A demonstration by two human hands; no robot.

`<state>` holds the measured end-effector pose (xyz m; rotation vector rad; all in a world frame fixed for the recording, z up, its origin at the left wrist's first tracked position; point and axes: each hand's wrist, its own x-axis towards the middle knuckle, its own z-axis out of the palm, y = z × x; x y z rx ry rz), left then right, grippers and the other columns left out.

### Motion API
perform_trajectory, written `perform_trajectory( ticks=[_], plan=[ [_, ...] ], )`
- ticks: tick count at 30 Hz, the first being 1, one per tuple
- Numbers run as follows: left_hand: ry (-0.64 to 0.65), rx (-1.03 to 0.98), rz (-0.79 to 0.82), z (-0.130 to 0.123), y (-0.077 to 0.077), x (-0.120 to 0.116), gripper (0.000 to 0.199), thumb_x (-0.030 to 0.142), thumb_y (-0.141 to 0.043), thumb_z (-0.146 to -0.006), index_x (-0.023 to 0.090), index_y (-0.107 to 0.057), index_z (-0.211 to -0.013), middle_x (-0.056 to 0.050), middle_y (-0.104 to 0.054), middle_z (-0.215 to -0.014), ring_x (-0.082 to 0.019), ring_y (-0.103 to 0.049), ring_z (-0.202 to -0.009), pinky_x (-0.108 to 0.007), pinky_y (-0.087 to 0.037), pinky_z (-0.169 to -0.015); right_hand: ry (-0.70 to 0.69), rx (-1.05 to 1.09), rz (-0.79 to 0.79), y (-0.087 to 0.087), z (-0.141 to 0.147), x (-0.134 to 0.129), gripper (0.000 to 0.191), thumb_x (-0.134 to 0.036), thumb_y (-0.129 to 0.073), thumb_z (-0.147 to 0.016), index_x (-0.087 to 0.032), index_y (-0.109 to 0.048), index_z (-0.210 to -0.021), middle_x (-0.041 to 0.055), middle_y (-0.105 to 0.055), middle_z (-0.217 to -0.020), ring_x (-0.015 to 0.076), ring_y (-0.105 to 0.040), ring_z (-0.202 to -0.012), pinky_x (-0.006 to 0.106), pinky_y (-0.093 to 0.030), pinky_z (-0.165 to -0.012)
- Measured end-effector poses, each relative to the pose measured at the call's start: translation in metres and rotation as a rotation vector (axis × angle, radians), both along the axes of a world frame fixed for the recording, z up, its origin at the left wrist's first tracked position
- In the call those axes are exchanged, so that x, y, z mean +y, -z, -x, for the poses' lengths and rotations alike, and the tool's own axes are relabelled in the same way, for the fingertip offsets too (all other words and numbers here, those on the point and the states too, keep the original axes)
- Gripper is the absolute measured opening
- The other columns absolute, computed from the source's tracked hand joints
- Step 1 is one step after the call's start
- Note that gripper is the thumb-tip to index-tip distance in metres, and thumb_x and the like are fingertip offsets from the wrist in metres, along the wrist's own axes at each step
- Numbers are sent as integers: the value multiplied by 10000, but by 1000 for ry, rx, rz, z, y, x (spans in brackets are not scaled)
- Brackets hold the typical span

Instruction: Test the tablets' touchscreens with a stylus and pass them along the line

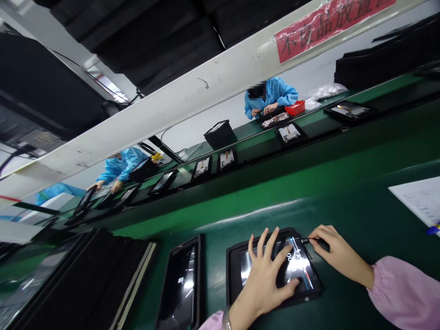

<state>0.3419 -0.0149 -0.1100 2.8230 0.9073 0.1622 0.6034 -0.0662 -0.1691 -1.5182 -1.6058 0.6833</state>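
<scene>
- My left hand lies flat on the panel, fingers spread and fanned across its glass, thumb near the panel's lower right corner.
- My right hand sits at the panel's upper right corner, fingers pressed together in a pinch on a thin dark tool; the tip touches the panel edge.
- The panel rests in a dark tray on the green bench, directly below me. Its glass is bright with glare; I cannot tell its surface condition.
- Judgement: work on this panel is in hand, not finished, with the tool at the edge and the panel not released.
- Left of the panel, a second panel lies untouched; further left, a dark stack.
- Right of the panel, well apart, a printed sheet.
- Beyond the panel, a belt carries a row of trays.
- Behind the belt, two persons in blue coats work at their own stations; a red bin stands beside one.
</scene>
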Motion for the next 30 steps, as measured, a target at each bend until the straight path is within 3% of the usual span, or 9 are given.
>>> perform_trajectory(
  ticks=[3, 6, 9, 11, 15, 23, 30],
  plan=[
    [97, 23, 0, -4, -6, -2, 642, 626, -510, -939, 453, -334, -1532, -3, -43, -1713, -419, -126, -1541, -721, -110, -1146, -9, -9, -13, 2, 0, 1, 180, -277, -459, -1000, -257, -607, -899, 41, -643, -921, 298, -538, -954, 474, -452, -847],
    [213, 45, -27, -8, -13, -3, 531, 623, -467, -972, 418, -446, -1462, 27, -162, -1698, -376, -143, -1543, -654, 47, -1180, -10, -16, -23, 3, -1, 2, 180, -274, -459, -1005, -257, -607, -903, 40, -641, -920, 297, -537, -952, 473, -451, -844],
    [196, -2, -63, -7, -20, -1, 297, 516, -463, -1014, 299, -638, -1118, 62, -403, -1604, -287, -245, -1517, -522, 218, -1184, -12, -17, -25, 4, -1, 2, 184, -278, -459, -1007, -257, -604, -895, 38, -637, -913, 297, -537, -947, 467, -451, -834],
    [161, -52, -64, -5, -24, 1, 247, 446, -474, -1024, 250, -604, -948, 55, -557, -1480, -236, -348, -1467, -467, 237, -1188, -16, -18, -25, 4, -1, 2, 188, -279, -456, -1008, -257, -600, -889, 35, -634, -906, 297, -537, -941, 465, -450, -828],
    [155, -109, -47, -4, -27, 4, 179, 415, -507, -1015, 239, -539, -1006, 29, -659, -1345, -200, -447, -1404, -400, 222, -1197, -12, -18, -19, 5, -1, 1, 179, -276, -457, -1006, -255, -598, -897, 34, -631, -906, 297, -536, -941, 459, -449, -820],
    [134, -93, -31, -4, -18, 8, 195, 429, -507, -1014, 245, -495, -1079, 6, -636, -1383, -230, -427, -1423, -429, 212, -1191, -11, -12, -10, 4, -1, 1, 184, -287, -457, -1002, -254, -599, -889, 42, -631, -908, 301, -537, -948, 464, -453, -825],
    [38, 20, -7, 14, -17, 18, 316, 457, -494, -1011, 248, -493, -1248, -56, -483, -1549, -283, -346, -1477, -603, -83, -1215, -9, 1, -2, 4, -1, 1, 180, -285, -463, -995, -262, -612, -896, 36, -638, -913, 301, -542, -952, 457, -457, -820]
  ],
)
